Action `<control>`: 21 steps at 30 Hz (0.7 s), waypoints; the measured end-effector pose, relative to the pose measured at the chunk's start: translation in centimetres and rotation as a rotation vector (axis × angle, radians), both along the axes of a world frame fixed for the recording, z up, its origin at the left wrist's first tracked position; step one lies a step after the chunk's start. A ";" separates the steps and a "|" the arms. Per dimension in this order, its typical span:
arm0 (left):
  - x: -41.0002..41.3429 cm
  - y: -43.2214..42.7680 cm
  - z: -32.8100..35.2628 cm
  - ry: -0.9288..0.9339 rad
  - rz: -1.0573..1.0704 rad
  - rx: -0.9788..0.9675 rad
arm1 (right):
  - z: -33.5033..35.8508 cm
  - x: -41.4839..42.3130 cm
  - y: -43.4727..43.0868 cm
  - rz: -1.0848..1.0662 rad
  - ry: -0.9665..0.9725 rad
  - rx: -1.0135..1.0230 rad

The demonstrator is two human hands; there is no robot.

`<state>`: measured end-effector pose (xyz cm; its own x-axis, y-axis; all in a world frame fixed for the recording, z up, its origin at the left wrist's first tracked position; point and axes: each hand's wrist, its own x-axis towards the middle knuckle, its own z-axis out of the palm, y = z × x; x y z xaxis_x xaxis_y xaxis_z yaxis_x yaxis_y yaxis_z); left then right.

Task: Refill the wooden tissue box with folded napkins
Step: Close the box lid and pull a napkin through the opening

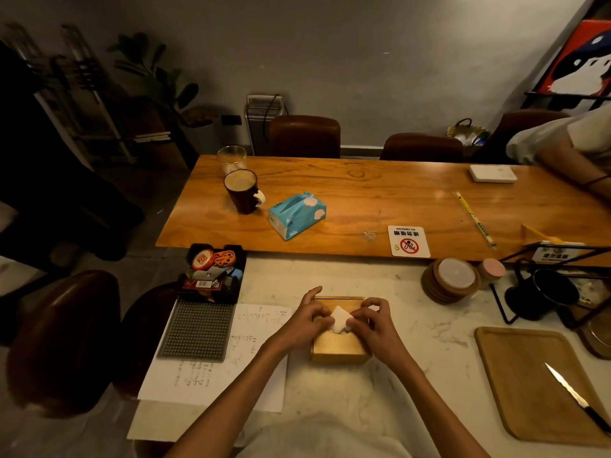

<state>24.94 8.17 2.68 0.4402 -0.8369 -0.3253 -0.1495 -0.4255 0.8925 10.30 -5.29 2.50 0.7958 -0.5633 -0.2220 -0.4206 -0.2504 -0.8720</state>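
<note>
The wooden tissue box stands on the white marble counter right in front of me. A white folded napkin sticks up out of the opening in its top. My left hand rests on the box's left side, with its fingertips touching the napkin. My right hand is on the box's right side and pinches the napkin's right edge between thumb and fingers. A blue soft pack of tissues lies on the wooden table beyond.
A wooden tray with a knife lies at right. At left are a grey mat, sheets of paper and a black box of small items. Coasters, a black mug, a coffee cup and another person's arm lie farther off.
</note>
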 end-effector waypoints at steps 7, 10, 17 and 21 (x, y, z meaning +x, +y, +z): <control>-0.8 -0.3 -0.9 0.030 0.095 -0.031 | -0.3 -0.1 -0.9 0.162 0.069 -0.174; -0.6 -0.3 -1.0 0.033 0.063 -0.030 | -0.1 0.2 -1.5 0.262 0.110 -0.220; 0.3 0.6 -1.0 -0.033 -0.100 0.006 | 0.4 0.7 -2.6 0.325 0.124 -0.085; 0.4 0.5 -0.9 -0.054 -0.099 -0.009 | 1.2 1.0 -3.1 0.467 0.198 -0.376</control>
<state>25.34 8.65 1.81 0.3717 -0.8801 -0.2955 -0.2383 -0.3981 0.8858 11.35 -8.39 3.68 0.9408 -0.2344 -0.2449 -0.3372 -0.7212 -0.6051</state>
